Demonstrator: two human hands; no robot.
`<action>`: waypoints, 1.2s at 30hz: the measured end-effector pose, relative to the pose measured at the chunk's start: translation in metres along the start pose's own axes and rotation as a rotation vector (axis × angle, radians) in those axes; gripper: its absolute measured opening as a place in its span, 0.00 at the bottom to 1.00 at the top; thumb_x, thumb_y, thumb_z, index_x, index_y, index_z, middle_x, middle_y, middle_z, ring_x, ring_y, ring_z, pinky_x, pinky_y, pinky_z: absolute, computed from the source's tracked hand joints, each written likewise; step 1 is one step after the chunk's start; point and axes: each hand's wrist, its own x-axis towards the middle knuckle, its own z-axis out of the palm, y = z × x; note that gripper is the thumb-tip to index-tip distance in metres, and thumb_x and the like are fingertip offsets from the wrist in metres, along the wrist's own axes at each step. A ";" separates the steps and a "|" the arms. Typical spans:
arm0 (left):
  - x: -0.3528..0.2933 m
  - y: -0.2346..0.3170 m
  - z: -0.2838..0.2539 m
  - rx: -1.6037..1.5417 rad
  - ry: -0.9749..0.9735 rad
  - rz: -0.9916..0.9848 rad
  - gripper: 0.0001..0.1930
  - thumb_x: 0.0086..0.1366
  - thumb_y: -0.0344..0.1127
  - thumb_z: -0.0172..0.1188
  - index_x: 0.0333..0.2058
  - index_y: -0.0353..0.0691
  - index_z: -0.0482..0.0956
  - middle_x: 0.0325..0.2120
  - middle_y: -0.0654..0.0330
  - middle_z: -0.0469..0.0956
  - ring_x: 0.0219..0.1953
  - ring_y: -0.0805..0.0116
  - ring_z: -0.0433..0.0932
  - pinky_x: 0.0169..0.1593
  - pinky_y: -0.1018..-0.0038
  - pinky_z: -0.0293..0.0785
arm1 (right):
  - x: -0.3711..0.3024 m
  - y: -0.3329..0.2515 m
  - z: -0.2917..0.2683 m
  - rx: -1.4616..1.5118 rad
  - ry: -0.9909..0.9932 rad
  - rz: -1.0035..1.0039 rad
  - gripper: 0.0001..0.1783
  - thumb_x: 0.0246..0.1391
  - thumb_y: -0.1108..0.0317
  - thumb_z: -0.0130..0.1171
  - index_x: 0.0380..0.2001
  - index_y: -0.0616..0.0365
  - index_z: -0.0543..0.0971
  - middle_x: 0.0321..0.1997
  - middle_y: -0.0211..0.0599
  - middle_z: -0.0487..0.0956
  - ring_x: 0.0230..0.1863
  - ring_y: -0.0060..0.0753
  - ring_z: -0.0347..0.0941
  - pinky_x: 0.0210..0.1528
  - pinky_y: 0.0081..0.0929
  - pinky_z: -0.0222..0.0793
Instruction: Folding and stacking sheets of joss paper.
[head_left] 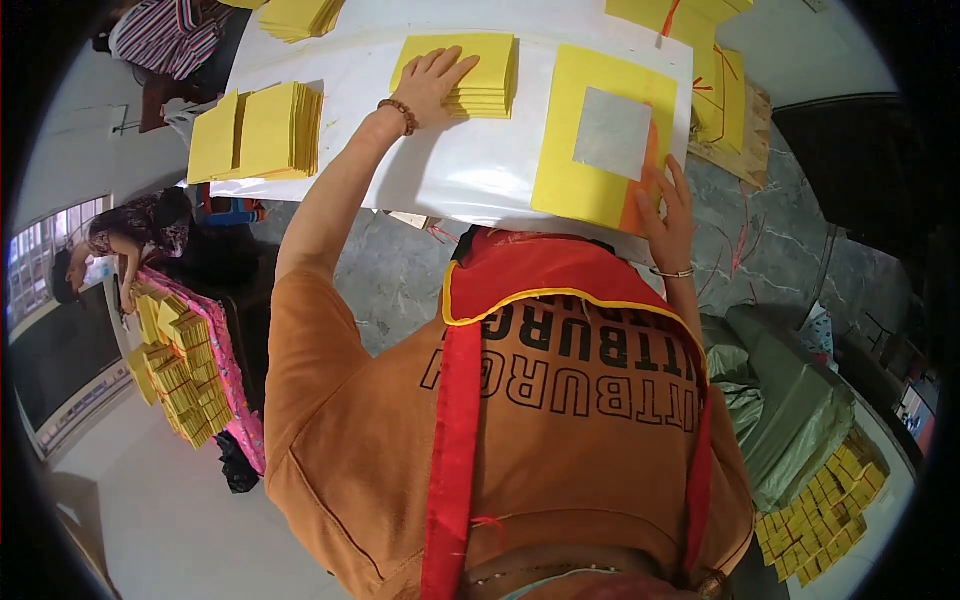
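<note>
Yellow stack [496,72], far centre, is being touched by left hand [432,85], fingers spread; yellow sheet [595,190], right, by right hand [672,212], fingers parted; layers could be getting skewed by sideways pushing

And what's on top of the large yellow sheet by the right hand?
A grey rectangle lies on the yellow sheet, with an orange strip along the sheet's right side, near the right hand. Whatever the grey rectangle covers can't be seen.

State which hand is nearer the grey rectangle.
Right: the right hand is below and right of the grey rectangle; the left hand is farther left, on a yellow stack.
</note>
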 end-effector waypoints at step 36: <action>-0.016 0.166 -0.030 -0.630 0.118 0.419 0.06 0.57 0.31 0.55 0.27 0.36 0.77 0.24 0.56 0.75 0.29 0.58 0.74 0.32 0.69 0.72 | -0.002 0.022 0.002 0.496 0.100 0.212 0.14 0.57 0.65 0.50 0.40 0.63 0.78 0.56 0.41 0.70 0.55 0.28 0.66 0.54 0.23 0.60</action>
